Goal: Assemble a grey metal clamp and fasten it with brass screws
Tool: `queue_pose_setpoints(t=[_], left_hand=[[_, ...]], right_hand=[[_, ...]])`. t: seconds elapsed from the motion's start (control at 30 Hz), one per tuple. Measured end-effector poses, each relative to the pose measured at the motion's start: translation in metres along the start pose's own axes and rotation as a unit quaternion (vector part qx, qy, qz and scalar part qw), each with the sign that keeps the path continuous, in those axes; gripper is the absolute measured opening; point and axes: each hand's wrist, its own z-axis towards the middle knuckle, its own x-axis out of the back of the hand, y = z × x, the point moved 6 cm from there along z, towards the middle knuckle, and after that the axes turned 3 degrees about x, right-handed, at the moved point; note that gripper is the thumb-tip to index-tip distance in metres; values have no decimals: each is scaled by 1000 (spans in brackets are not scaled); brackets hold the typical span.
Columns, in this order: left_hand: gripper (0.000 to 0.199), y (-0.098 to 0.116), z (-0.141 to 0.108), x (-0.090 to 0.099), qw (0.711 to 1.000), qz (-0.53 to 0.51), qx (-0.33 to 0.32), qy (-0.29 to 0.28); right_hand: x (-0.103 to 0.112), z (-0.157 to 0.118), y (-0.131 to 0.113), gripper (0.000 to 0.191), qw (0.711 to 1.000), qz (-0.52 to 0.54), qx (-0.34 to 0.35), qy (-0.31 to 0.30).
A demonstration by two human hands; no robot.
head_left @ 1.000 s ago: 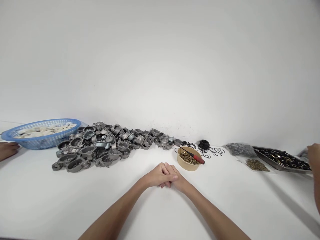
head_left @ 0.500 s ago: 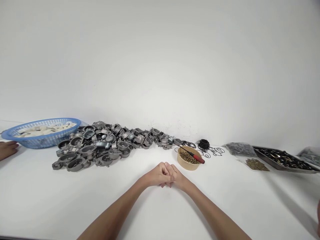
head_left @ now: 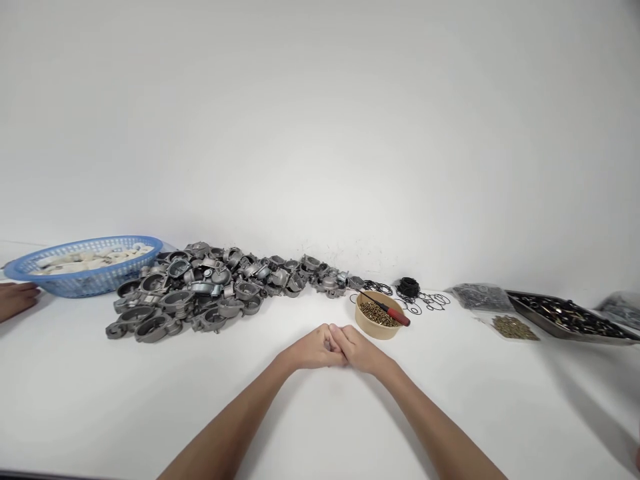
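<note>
White tabletop [head_left: 100,400] runs up to a plain white wall, and both forearms come in from the 6 o'clock edge to meet at the middle. The left hand [head_left: 313,349] and right hand [head_left: 364,351] rest on the surface with fingers curled and touching each other, knuckle to knuckle; neither holds anything, both closed loosely on themselves.

Just beyond the right hand, at about 1 o'clock, stands a tan paper bowl [head_left: 379,325] of small brass screws, with a red-handled screwdriver [head_left: 389,309] laid across its rim. Past the bowl, toward 1 o'clock, black O-rings [head_left: 425,301] lie loose, some heaped in a dark bundle near the wall.

From 10 to 12 o'clock of the hands sprawls a heap of grey cast-metal housings [head_left: 200,290]. At far 9 o'clock a blue plastic basket [head_left: 83,283] holds pale parts, and another person's hand [head_left: 15,299] rests beside it at the picture's edge.

Out at 3 o'clock sit a clear bag of dark small parts [head_left: 480,297], a small pile of brass pieces [head_left: 514,327], and a dark metal tray [head_left: 575,319] of mixed black and brass hardware.
</note>
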Motion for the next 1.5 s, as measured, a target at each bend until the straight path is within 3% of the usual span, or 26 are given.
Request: queue_pose_setpoints(t=[0.07,0.13,0.23,0.3,0.4,0.5,0.6,0.7,0.8,0.87,1.03,1.5], left_hand=[[13,0,1,14,998,41,-28,43],[20,-6,0,32,993,71,-27,94],[39,-25,-2,56,979,116,55,156],[44,-30,-5,67,968,150,78,183],[44,-30,-8,72,957,199,79,194],[43,-31,-8,71,951,232,92,182],[42,-33,-8,67,947,252,104,170],[41,-32,-9,64,946,262,110,155],[41,-29,-10,61,945,272,116,138],[42,-28,-10,61,942,280,121,137],[41,-27,-9,61,942,281,126,135],[40,-28,-9,61,942,278,130,135]], right_hand=[[22,4,-15,44,989,-124,73,28],[58,3,-21,34,957,-239,97,135],[114,-13,-2,29,900,-339,-7,274],[135,-23,22,32,883,-378,-91,262],[142,-32,59,37,897,-365,-184,168],[143,-35,72,27,896,-359,-211,155],[155,-37,72,26,893,-342,-198,215],[185,-54,78,31,876,-300,-189,326],[216,-81,101,34,842,-255,-236,413],[228,-97,119,33,821,-240,-285,434],[229,-113,147,26,808,-214,-338,433],[217,-110,175,36,826,-138,-309,451]])
